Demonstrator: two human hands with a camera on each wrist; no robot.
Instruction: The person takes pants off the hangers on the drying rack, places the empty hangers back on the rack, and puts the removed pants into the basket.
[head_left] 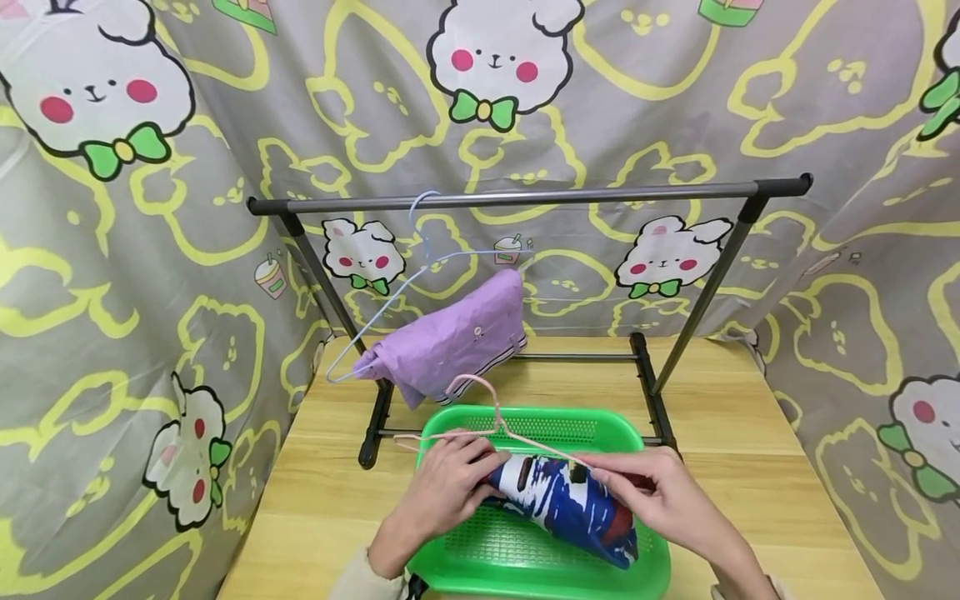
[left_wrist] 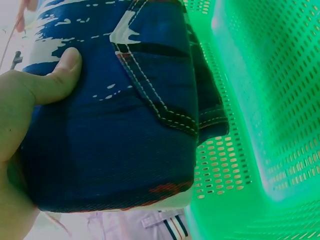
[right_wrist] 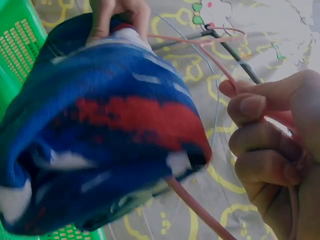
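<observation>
My left hand (head_left: pixel 448 477) grips a folded pair of blue, white and red patterned pants (head_left: pixel 551 500) above a green basket. Its thumb presses on the cloth beside a stitched pocket in the left wrist view. Between the thumb and curled fingers of my right hand (head_left: pixel 660 493) is one arm of a pink clothes hanger (right_wrist: pixel 217 64). The hanger's hook (head_left: pixel 480 383) points up and left. In the right wrist view, the hanger's lower bar (right_wrist: pixel 195 206) comes out from under the pants; how far the cloth lies over it is partly hidden.
The green basket (head_left: pixel 431 575) sits on a wooden table (head_left: pixel 300 508). Behind it stands a dark metal rack (head_left: pixel 600 197). A blue hanger (head_left: pixel 390 304) with a folded purple garment (head_left: pixel 457 333) hangs from its rail, left of the middle. Patterned curtains (head_left: pixel 675 100) enclose the table.
</observation>
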